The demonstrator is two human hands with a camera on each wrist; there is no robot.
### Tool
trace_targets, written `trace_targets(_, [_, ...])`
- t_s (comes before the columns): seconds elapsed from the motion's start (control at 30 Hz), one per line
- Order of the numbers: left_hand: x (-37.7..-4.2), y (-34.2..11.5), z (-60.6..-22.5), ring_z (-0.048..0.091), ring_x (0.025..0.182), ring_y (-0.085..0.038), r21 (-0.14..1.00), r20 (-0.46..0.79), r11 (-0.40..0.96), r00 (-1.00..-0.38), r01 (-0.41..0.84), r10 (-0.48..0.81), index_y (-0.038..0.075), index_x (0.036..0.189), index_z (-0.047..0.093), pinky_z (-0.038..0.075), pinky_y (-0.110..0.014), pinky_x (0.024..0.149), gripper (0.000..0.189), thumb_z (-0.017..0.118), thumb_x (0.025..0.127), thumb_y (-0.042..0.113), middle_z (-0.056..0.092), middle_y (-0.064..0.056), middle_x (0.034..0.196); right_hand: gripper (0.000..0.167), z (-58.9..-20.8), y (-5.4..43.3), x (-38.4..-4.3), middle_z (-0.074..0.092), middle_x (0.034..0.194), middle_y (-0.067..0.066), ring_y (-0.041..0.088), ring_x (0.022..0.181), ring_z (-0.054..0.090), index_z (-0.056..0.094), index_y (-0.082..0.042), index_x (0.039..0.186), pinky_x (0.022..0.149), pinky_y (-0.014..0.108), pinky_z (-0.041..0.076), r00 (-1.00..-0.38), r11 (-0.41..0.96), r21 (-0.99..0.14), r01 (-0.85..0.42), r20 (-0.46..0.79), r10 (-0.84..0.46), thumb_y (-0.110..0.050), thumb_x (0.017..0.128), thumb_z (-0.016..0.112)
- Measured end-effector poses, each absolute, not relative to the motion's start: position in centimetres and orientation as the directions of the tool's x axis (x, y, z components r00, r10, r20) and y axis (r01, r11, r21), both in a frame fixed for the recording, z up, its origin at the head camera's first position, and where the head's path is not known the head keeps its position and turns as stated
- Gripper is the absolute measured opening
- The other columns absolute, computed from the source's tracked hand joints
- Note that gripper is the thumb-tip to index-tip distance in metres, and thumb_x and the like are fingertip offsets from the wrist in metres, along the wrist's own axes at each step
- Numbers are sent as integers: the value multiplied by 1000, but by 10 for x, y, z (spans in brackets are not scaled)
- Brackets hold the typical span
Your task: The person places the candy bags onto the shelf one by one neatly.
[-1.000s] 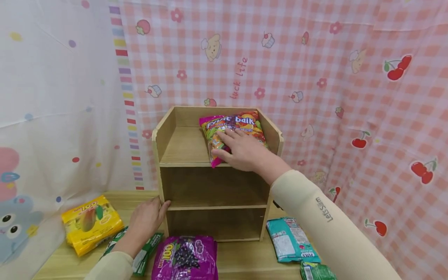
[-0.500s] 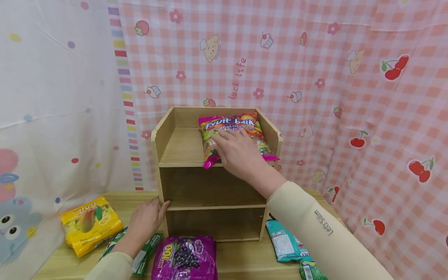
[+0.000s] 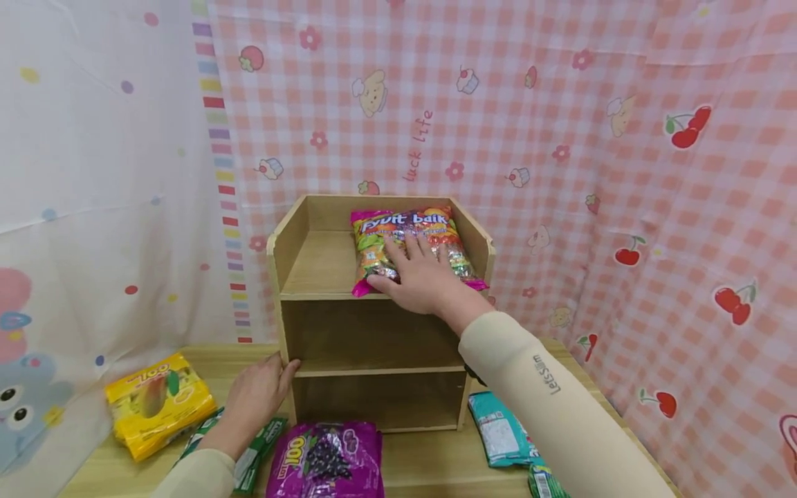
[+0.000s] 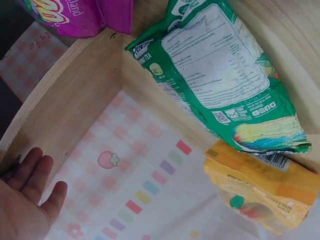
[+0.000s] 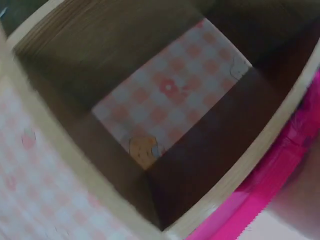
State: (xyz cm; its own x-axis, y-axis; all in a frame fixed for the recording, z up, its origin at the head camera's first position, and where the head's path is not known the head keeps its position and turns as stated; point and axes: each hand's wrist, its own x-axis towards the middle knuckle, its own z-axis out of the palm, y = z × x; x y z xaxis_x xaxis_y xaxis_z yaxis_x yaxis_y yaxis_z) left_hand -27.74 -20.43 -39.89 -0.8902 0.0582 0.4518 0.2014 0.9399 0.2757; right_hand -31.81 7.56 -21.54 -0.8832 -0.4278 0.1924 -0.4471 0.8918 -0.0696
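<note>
right hand [image 3: 423,280] lies flat, fingers straight, on the fruit candy bag [image 3: 407,242], pinning it on the top tier of the wooden shelf [image 3: 380,297], right side, front edge overhanging a little. left hand [image 3: 255,398], fingers relaxed, rests against the shelf's left wall low down, likely steadying it. purple bag [image 3: 326,460] lies on the bench [image 3: 429,463].

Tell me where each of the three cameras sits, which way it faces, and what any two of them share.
Head: worn high, looking forward and down at the wooden shelf; both hands and sleeves show.
Left wrist: by the left hand, facing the shelf's side and the green packet; only fingers show.
Right wrist: under the right hand, looking into the shelf's open bay; barely any hand shows.
Shared: head and right wrist both catch the fruit candy bag.
</note>
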Motion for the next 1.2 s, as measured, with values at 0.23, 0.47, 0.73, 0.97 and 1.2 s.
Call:
trace_targets(0.23, [-278,-206,-398,62,69,-37,287,460,936,-886,201,49,6,82,54,53,-48,65,30,57,101,29,53,-7,65,63,-226,55,-320,8,166,9,35,151,5,14,-30,160,116,62,5,-875,912,-18,-411,288,-389,-58,104,18])
trace_targets(0.47, [-277,-208,-398,63,71,-37,322,446,928,-895,190,29,4,86,56,54,-50,69,28,57,101,28,57,-9,68,65,-231,45,-321,12,165,11,37,149,11,14,-29,160,115,63,13,-875,928,23,-371,326,-358,-59,103,24])
trace_targets(0.73, [-276,-206,-396,59,65,-30,327,410,929,-912,175,28,5,85,55,53,-45,65,30,56,102,30,54,-6,66,61,-211,52,-323,12,165,9,34,150,7,19,-26,159,116,61,5,-897,905,-129,-404,249,-365,-54,105,20])
trace_targets(0.97, [-275,-202,-398,57,63,-27,335,410,926,-912,173,22,5,86,55,53,-43,64,29,56,102,29,52,-4,66,72,-199,81,-330,11,165,13,40,149,8,20,-24,159,114,64,10,-940,938,-153,-312,190,-282,-63,100,32])
trace_targets(1.2, [-272,-201,-396,58,63,-28,319,405,933,-914,168,25,5,86,55,54,-44,65,27,56,102,28,52,-5,65,83,-203,82,-327,20,163,14,41,147,16,27,-24,158,111,68,13,-948,953,-121,-278,197,-251,-75,92,36])
